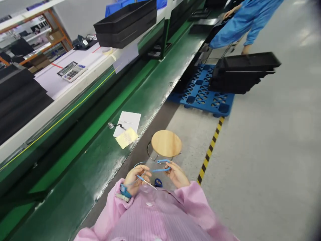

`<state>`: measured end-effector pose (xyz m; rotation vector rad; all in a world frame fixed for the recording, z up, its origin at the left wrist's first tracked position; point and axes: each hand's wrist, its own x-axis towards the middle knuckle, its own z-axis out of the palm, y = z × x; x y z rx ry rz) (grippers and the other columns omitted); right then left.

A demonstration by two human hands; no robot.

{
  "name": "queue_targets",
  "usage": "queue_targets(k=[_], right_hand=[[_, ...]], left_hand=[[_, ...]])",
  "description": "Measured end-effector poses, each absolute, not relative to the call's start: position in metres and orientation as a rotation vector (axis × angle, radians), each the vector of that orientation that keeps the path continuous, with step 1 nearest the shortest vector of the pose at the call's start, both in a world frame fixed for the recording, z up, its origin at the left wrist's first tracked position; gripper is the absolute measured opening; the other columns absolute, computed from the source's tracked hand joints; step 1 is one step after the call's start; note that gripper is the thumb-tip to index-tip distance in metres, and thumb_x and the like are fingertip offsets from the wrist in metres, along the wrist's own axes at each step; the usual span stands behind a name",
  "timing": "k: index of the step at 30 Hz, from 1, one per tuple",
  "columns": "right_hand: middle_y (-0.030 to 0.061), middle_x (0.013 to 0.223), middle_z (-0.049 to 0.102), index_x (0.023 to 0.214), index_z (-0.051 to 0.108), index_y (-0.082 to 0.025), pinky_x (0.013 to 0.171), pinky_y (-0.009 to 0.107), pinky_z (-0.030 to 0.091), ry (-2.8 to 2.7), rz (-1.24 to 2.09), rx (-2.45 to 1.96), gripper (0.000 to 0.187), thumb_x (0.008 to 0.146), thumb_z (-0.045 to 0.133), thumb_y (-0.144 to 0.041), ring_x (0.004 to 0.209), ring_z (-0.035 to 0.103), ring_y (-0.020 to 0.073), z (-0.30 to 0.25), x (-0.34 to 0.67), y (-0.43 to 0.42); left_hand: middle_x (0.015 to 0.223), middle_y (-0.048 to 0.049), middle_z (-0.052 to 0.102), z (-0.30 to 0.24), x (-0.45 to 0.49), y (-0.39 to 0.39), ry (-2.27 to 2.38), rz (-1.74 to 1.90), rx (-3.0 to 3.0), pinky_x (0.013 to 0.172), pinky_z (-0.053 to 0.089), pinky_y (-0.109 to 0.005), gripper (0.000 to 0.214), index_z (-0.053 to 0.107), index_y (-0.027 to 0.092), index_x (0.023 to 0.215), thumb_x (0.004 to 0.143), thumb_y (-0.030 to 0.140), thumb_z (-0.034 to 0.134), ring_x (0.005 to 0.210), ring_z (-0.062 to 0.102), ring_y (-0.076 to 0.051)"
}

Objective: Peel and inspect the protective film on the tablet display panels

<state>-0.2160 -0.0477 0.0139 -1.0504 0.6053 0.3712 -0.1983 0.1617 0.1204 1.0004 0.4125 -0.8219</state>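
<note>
At the lower centre of the frame, the blue cord [161,170] is stretched between the left hand [139,176] and the right hand [177,174], perhaps to keep its loops from tangling. The right fingers pinch it narrowly, while the left fingers curl around another part. It looks thin, tightly coiled in one stretch and smooth elsewhere.
</note>
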Motion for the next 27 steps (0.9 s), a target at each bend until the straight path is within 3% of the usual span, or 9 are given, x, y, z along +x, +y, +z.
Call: queue_targets(k=[4,8,11,18,22,25,27], right_hand=[[0.0098,0.121,0.055,0.128,0.052,-0.013,0.088,0.031,0.055,0.536,0.307,-1.331,0.042,0.096,0.06,-0.038,0.104,0.057,0.0151,0.017,-0.204,-0.062],[0.0102,0.126,0.055,0.124,0.058,-0.014,0.101,0.038,0.051,0.056,0.422,-1.473,0.045,0.091,0.067,-0.042,0.114,0.054,0.0181,0.049,-0.18,-0.036],[0.0085,0.114,0.061,0.117,0.064,-0.013,0.097,0.036,0.051,-0.344,0.631,-1.484,0.049,0.082,0.076,-0.046,0.104,0.058,0.0161,0.078,-0.157,-0.013],[0.0039,0.095,0.06,0.124,0.058,-0.012,0.082,0.028,0.05,-0.573,0.79,-1.608,0.043,0.091,0.066,-0.038,0.08,0.054,0.0095,0.095,-0.102,0.006],[0.0014,0.085,0.058,0.112,0.061,-0.01,0.072,0.022,0.049,-0.553,0.808,-1.542,0.035,0.091,0.068,-0.038,0.072,0.052,0.0066,0.1,-0.077,0.01],[0.0018,0.085,0.059,0.106,0.061,-0.008,0.067,0.019,0.05,-0.415,0.694,-1.468,0.032,0.093,0.067,-0.037,0.072,0.054,0.0056,0.102,-0.052,0.013],[0.0007,0.081,0.058,0.104,0.06,-0.008,0.062,0.016,0.049,-0.293,0.59,-1.399,0.032,0.095,0.064,-0.038,0.067,0.053,0.0045,0.101,-0.03,0.011]], left_hand=[[0.068,-0.0033,0.066,0.118,-0.199,0.14,0.592,-0.752,0.871,0.049,0.046,-0.025,0.016,0.071,0.013,0.087,0.082,0.026,0.062,0.042,0.048,-0.009],[0.088,-0.0073,0.072,0.11,-0.181,0.137,0.752,-0.497,0.817,0.065,0.05,-0.024,0.028,0.071,0.013,0.096,0.097,0.025,0.045,0.066,0.064,-0.011],[0.108,-0.0118,0.072,0.101,-0.156,0.142,0.815,-0.31,0.809,0.08,0.05,-0.025,0.045,0.069,0.012,0.1,0.104,0.038,0.033,0.085,0.066,-0.014],[0.12,-0.0173,0.07,0.094,-0.112,0.148,0.843,-0.183,0.774,0.096,0.049,-0.033,0.058,0.067,0.012,0.105,0.102,0.051,0.025,0.098,0.067,-0.021],[0.128,-0.0157,0.068,0.099,-0.105,0.153,0.753,-0.279,0.861,0.104,0.047,-0.038,0.064,0.069,0.016,0.106,0.101,0.054,0.019,0.114,0.066,-0.025],[0.127,-0.0126,0.071,0.097,-0.1,0.162,0.607,-0.441,1.011,0.111,0.041,-0.045,0.053,0.074,0.021,0.109,0.097,0.057,0.037,0.124,0.062,-0.03],[0.125,-0.0096,0.073,0.093,-0.093,0.167,0.496,-0.534,1.117,0.114,0.036,-0.049,0.053,0.078,0.027,0.105,0.085,0.07,0.053,0.128,0.059,-0.034]])
